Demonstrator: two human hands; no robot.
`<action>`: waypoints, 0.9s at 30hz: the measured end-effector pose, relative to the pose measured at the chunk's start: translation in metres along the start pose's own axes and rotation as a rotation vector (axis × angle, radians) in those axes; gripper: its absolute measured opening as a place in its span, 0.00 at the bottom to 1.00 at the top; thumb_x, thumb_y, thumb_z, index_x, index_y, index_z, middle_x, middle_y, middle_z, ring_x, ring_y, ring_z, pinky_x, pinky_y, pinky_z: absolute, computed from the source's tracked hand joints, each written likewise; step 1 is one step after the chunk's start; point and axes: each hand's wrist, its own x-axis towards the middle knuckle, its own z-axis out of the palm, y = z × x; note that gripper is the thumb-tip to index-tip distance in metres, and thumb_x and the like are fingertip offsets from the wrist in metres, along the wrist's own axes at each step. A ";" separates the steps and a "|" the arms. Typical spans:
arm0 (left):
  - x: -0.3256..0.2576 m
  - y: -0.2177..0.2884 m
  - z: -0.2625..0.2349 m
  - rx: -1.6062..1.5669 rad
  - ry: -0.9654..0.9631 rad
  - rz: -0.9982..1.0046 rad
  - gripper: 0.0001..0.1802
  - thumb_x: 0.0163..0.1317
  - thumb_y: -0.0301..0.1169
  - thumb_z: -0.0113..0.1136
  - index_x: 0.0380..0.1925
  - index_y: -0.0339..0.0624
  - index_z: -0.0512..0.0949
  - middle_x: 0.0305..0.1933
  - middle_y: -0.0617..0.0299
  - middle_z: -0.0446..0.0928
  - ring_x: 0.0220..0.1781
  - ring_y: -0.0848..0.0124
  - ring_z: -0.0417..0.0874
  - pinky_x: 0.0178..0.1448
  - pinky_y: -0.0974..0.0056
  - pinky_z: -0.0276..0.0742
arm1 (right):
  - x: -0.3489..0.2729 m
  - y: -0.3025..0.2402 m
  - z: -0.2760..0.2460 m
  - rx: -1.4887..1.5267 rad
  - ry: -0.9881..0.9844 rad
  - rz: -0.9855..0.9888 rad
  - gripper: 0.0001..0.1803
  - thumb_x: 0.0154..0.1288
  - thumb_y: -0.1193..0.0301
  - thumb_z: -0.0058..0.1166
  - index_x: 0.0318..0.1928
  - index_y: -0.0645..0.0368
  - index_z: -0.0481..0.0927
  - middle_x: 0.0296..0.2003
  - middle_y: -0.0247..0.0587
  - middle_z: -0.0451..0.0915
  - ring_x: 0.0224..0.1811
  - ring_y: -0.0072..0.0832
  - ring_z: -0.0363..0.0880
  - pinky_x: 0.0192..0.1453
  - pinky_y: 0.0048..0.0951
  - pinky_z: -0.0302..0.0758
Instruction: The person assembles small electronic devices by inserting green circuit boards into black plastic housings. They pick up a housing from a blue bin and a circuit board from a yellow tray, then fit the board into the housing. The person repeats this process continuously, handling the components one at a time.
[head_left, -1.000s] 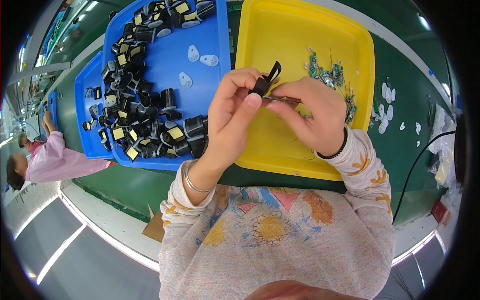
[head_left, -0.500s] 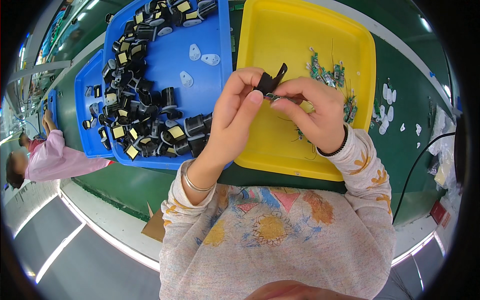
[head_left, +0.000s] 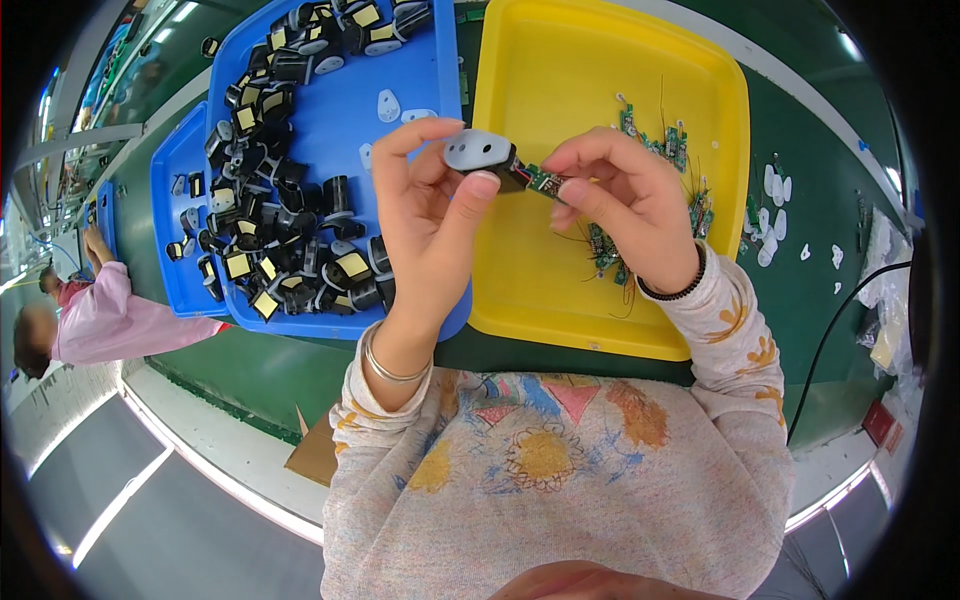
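My left hand (head_left: pixel 425 215) grips a black plastic housing with a pale grey end cap (head_left: pixel 478 150) that has small dark holes. The cap faces up, and the thumb presses on the lower side of the housing. Between thumb and fingers, my right hand (head_left: pixel 630 205) pinches a small green circuit board (head_left: pixel 545 182). Thin coloured wires run from the board to the open end of the housing. Both hands are held over the left part of a yellow tray (head_left: pixel 560 320). More green circuit boards (head_left: pixel 675 145) with thin wires lie in that tray.
To the left, a blue tray (head_left: pixel 330 120) holds many black housings (head_left: pixel 290 200) and a few loose grey caps (head_left: pixel 388 105). White oval pieces (head_left: pixel 780 190) lie on the green table right of the yellow tray, near a black cable (head_left: pixel 825 345). Another person (head_left: pixel 110 315) works at far left.
The housing has turned over, so its grey cap now shows. My left hand has shifted left, and the board in my right hand now sits outside the housing.
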 end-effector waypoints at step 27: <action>-0.002 -0.008 -0.001 0.070 -0.155 -0.177 0.19 0.55 0.20 0.56 0.46 0.36 0.62 0.37 0.56 0.75 0.34 0.76 0.73 0.43 0.72 0.69 | 0.003 -0.004 -0.004 0.171 -0.040 0.217 0.07 0.61 0.73 0.51 0.37 0.65 0.72 0.27 0.33 0.75 0.25 0.17 0.75 0.30 0.17 0.77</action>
